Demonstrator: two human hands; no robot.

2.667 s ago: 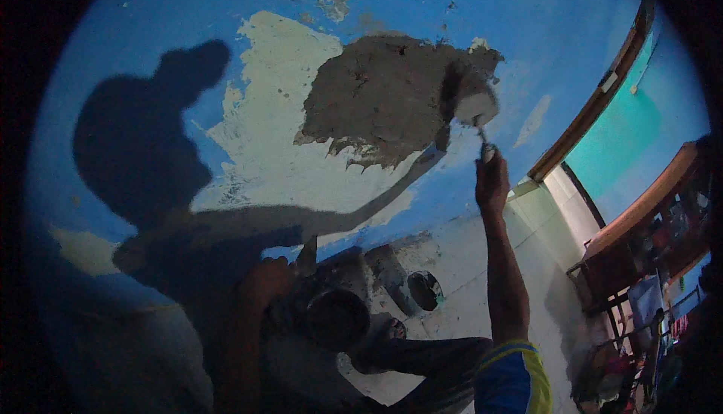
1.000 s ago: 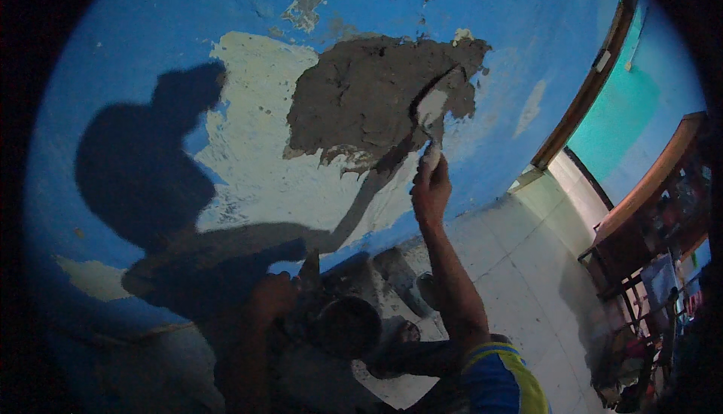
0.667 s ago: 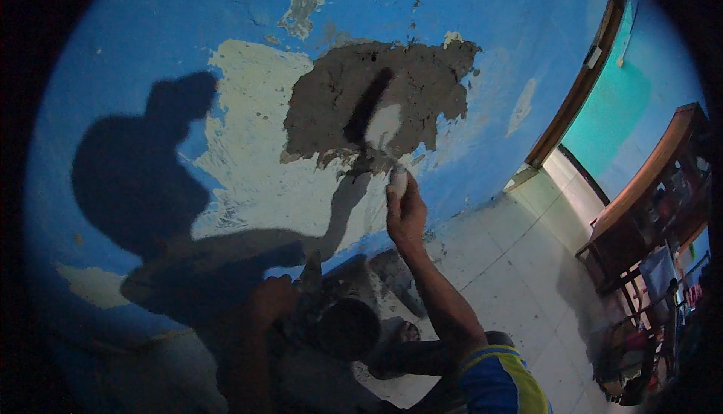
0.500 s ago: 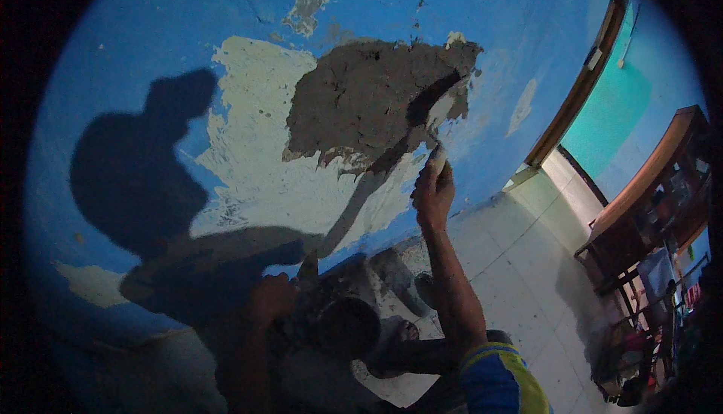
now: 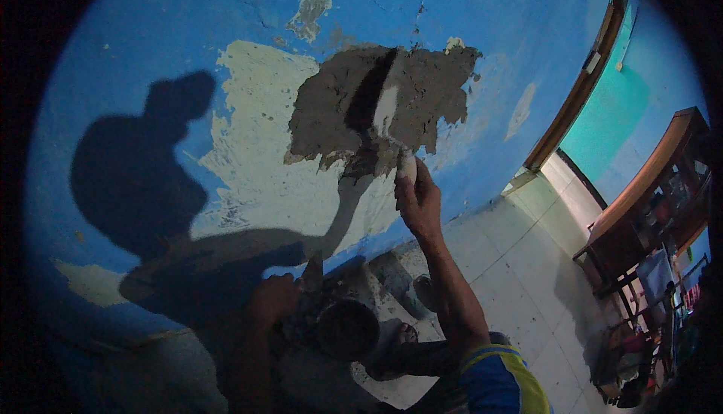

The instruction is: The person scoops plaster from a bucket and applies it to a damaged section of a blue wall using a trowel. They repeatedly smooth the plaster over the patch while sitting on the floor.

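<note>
My right hand grips the pale handle of a trowel, its blade against a rough dark grey mortar patch on the blue wall. A pale scraped area surrounds the patch's left and lower edges. My left hand is low, in shadow, closed round what looks like the handle of a flat blade tool held upright. Below it a dark round bucket stands on the floor beside my legs and foot. My shadow falls across the wall.
A tiled floor runs along the wall's foot, with grey debris and dark objects near the bucket. At the right are a wood-framed opening, a teal wall, and a long wooden desk with chairs and clutter.
The trowel has swept back and forth over the mortar; since half a second ago it has moved left, its blade now more upright. My left hand stays low.
</note>
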